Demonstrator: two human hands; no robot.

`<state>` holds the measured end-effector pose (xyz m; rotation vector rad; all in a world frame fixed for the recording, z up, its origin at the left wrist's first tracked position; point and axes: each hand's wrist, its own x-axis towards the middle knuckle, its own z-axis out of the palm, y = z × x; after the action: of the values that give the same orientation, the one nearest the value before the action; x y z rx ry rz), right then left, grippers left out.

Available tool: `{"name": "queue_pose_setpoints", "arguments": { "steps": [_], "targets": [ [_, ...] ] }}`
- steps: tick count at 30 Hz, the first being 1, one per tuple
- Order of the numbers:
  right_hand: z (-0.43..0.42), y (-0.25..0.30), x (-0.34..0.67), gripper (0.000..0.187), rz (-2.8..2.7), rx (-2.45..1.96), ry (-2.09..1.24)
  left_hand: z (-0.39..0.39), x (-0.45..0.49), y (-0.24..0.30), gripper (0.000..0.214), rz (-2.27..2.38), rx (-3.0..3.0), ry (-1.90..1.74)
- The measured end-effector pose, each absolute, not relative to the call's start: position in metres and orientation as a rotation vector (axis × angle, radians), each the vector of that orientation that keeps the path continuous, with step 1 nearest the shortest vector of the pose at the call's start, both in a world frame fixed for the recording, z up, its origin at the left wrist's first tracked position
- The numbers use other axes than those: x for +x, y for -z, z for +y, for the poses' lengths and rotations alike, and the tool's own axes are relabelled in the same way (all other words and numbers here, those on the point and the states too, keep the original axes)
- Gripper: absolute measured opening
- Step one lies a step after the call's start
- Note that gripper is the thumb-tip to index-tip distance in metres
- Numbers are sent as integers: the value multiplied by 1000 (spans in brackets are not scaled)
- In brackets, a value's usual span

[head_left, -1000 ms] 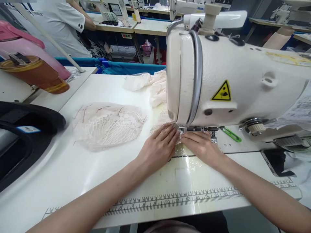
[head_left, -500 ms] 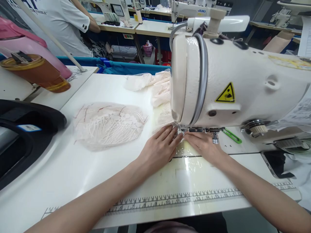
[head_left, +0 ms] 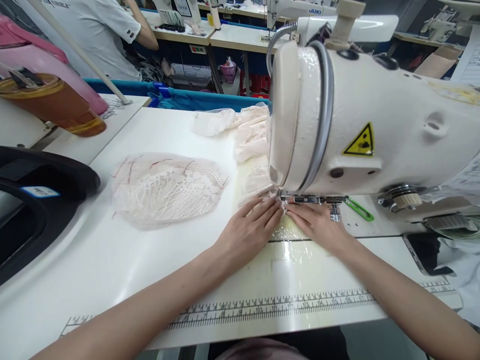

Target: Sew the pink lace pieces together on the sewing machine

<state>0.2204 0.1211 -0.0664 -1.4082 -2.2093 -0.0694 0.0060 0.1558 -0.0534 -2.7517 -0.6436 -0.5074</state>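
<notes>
A sewing machine [head_left: 337,115] stands over the table's right half, its needle area low at its left end. My left hand [head_left: 253,222] lies flat on pale pink lace fabric [head_left: 257,145], fingers stretched toward the presser foot. That fabric runs back from my fingers along the machine's left side. Just right of the needle area, my right hand [head_left: 318,222] rests with its fingers extended, fingertips close to the left ones and partly hidden under the metal attachment [head_left: 311,199]. A separate lace piece [head_left: 168,192] with reddish thread marks lies flat to the left.
A green thread snipper [head_left: 359,209] and a phone [head_left: 427,252] lie on the right. A printed ruler [head_left: 270,310] runs along the front edge. At left are a black object [head_left: 71,187], a brown cup [head_left: 52,107] and a pink bottle [head_left: 48,65]. A person [head_left: 93,35] sits beyond.
The camera view has shifted slightly, so the machine appears further right. My left fingers have slid a little closer to the presser foot and lie closer together; the right hand stays nearly in place.
</notes>
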Motion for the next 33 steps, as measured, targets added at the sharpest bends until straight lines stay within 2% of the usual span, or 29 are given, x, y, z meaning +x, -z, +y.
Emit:
{"name": "queue_pose_setpoints", "arguments": {
  "steps": [3,9,21,28,33],
  "targets": [
    [115,65,217,27,-2247,-1436,162,154,6,53,35,-641,-2718,498],
    [111,58,205,35,-2261,-1450,75,155,9,54,36,-725,-2704,556],
    [111,58,203,43,-2285,-1583,129,158,12,54,36,-758,-2675,576],
    [113,61,203,43,-2279,-1576,170,159,12,55,39,-806,-2714,551],
    [119,63,211,32,-2176,-1555,121,159,12,54,40,-842,-2739,510]
  ]
}}
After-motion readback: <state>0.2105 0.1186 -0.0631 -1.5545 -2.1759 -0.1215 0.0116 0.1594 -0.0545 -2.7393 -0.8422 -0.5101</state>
